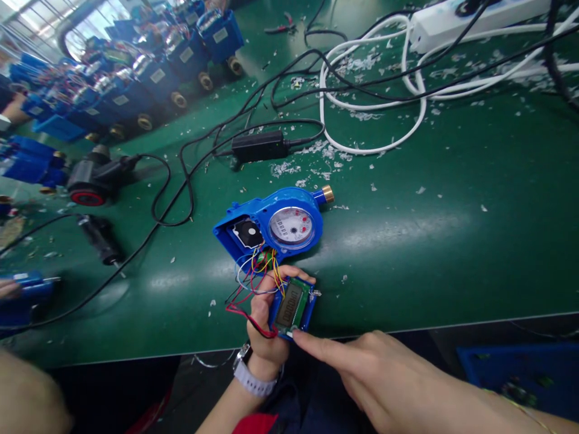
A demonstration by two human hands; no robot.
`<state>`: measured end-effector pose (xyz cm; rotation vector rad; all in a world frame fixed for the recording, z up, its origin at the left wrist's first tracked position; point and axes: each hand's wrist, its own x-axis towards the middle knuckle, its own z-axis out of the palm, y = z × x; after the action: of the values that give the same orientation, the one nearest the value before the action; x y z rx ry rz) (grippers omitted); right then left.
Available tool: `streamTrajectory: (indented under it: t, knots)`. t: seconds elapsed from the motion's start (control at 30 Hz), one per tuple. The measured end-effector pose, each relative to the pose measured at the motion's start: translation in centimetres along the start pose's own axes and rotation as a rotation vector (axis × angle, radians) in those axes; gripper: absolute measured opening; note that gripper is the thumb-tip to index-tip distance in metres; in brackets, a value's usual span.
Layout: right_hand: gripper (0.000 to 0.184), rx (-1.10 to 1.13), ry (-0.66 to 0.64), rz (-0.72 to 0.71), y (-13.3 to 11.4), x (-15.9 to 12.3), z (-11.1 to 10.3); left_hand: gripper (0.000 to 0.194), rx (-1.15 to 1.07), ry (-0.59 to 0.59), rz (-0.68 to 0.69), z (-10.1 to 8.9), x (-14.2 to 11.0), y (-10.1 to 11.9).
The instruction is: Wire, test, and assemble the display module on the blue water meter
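Note:
My left hand (262,310) is closed around a small circuit board with an LCD display (291,306), set in a blue frame. Dark digits show on its screen. With its index finger stretched out, my right hand (362,361) touches the board's lower edge; its other fingers are bent and partly hidden. Several thin coloured wires (244,283) run from the board to a blue water meter (262,202) lying just beyond on the green table. The meter has a round dial (292,228), a brass threaded end (328,193) and an uncovered box section (246,233).
Many blue meters (156,75) stand in rows at the back left. A heat-gun-like black tool (94,181), an electric screwdriver (100,240) and a black power adapter (257,146) lie nearer. White cable loops lead to a power strip (470,27). At left, another person's hand (9,289) touches a blue part.

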<state>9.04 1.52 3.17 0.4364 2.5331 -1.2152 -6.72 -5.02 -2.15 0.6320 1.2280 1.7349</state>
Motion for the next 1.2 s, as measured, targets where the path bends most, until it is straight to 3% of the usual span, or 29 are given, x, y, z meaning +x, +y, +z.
streamTrajectory:
  t: [0.17,0.33,0.47,0.53,0.63,0.7,0.83,1.07,1.2]
  knots:
    - [0.089,-0.295,0.057,-0.115,-0.2,0.3,0.9,0.046,0.036,-0.005,0.012,0.0,0.0,-0.1]
    - [0.085,-0.134,0.011,-0.026,-0.7,0.2,-0.6,0.047,0.053,-0.007,0.027,0.1,-0.1,-0.2]
    - [0.085,-0.151,0.068,-0.079,-0.4,0.3,0.4,0.048,0.072,-0.016,0.026,0.1,-0.1,-0.2]
    - [0.074,0.049,0.134,-0.063,-0.2,0.5,1.4,0.048,0.064,-0.014,0.023,0.1,-0.1,-0.2]
    - [0.057,0.529,0.147,-0.040,-0.1,1.1,2.7,0.047,0.041,0.009,0.014,0.2,0.0,-0.2]
    - [0.054,0.632,0.188,-0.052,-0.3,1.2,3.2,0.047,0.014,0.034,0.013,0.2,0.2,-0.1]
    - [0.057,0.400,0.308,-0.027,-0.7,1.0,2.6,0.047,-0.054,0.065,-0.005,0.2,0.5,0.0]
    - [0.067,0.163,0.069,-0.001,-0.6,0.7,0.6,0.046,-0.083,0.072,-0.001,0.1,0.3,-0.1]
    - [0.067,0.083,0.097,0.013,-0.1,0.6,1.7,0.046,-0.074,0.081,0.015,0.3,0.2,-0.3]
